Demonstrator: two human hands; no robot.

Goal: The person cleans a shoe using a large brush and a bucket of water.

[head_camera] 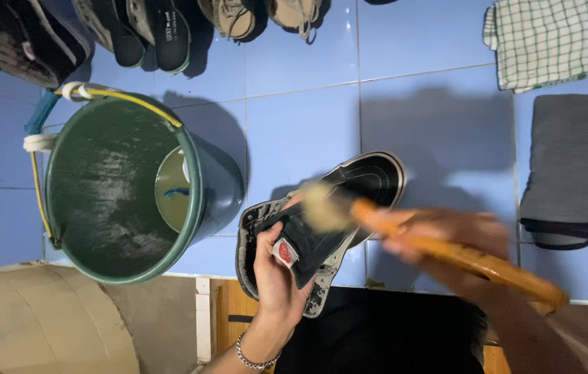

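Below you: a blue tiled floor [308,104] with pale grout lines, lit from above, shadows falling hard. A green bucket [120,187] stands at left. Pairs of shoes [162,28] line the top edge. A checked cloth [550,41] and a folded grey towel [574,166] lie at right.

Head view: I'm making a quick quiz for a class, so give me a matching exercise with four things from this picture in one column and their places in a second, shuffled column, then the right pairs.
Things:
1. green bucket
2. black shoe
3. wooden-handled brush
4. checked cloth

Places:
A. lying on the blue tiles at the top right
B. held in the left hand
C. standing on the floor at the left
D. held in the right hand, blurred, its bristles at the shoe

Pairs: 1-C, 2-B, 3-D, 4-A
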